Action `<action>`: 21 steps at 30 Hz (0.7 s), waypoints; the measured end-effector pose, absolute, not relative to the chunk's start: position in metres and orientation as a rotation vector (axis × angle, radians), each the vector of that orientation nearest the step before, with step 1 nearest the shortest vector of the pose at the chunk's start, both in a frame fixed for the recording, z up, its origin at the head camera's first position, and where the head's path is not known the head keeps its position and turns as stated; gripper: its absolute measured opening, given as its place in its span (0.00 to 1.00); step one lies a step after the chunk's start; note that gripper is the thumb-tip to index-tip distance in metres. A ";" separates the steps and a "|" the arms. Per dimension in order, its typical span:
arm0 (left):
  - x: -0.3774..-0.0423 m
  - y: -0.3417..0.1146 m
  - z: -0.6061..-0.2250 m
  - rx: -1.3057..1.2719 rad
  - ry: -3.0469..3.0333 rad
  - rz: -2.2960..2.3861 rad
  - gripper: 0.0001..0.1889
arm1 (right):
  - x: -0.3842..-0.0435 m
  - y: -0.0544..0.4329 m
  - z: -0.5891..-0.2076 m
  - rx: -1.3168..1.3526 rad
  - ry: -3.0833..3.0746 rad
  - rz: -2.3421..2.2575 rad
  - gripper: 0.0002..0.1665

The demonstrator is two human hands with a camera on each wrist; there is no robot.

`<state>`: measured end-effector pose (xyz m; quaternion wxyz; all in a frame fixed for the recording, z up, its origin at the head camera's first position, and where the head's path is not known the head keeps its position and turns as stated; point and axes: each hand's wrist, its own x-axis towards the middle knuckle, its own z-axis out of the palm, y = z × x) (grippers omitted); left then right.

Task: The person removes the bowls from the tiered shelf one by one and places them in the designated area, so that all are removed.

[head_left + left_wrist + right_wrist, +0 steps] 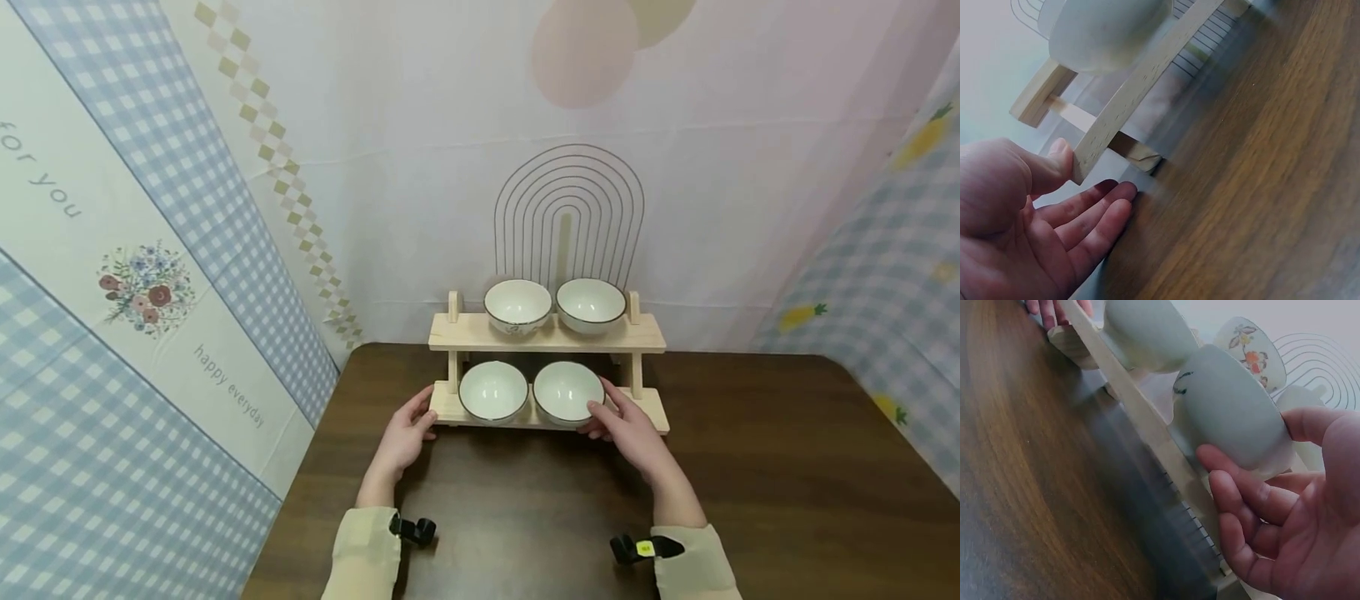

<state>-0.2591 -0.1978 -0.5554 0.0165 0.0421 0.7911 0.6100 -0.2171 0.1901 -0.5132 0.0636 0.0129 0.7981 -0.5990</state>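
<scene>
A two-tier wooden rack (459, 332) stands at the back of the table with two white bowls on each tier. My right hand (633, 432) holds the lower right bowl (567, 392), thumb at its dark rim and fingers curled under its side. That bowl (1229, 406) sits upright on the lower shelf in the right wrist view. My left hand (403, 437) is at the left end of the lower shelf. In the left wrist view its thumb (1054, 165) touches the board's end, while the other fingers extend loosely below. Beside the held bowl is the lower left bowl (493, 390).
On the upper tier stand a left bowl (517, 302) and a right bowl (591, 302), close together. Behind the rack hangs a patterned cloth (420, 208). The dark wooden table (517, 517) stretches in front and to both sides.
</scene>
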 end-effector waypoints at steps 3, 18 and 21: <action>-0.261 -0.195 -0.551 0.110 2.442 1.908 0.27 | -0.224 0.193 -0.511 0.038 2.368 -1.852 0.43; -0.262 -0.175 -0.546 -0.041 2.400 1.973 0.26 | -0.250 0.232 -0.506 -0.337 2.182 -1.749 0.38; -0.263 -0.175 -0.545 -0.053 2.406 1.965 0.26 | -0.250 0.234 -0.506 -0.465 2.106 -1.687 0.39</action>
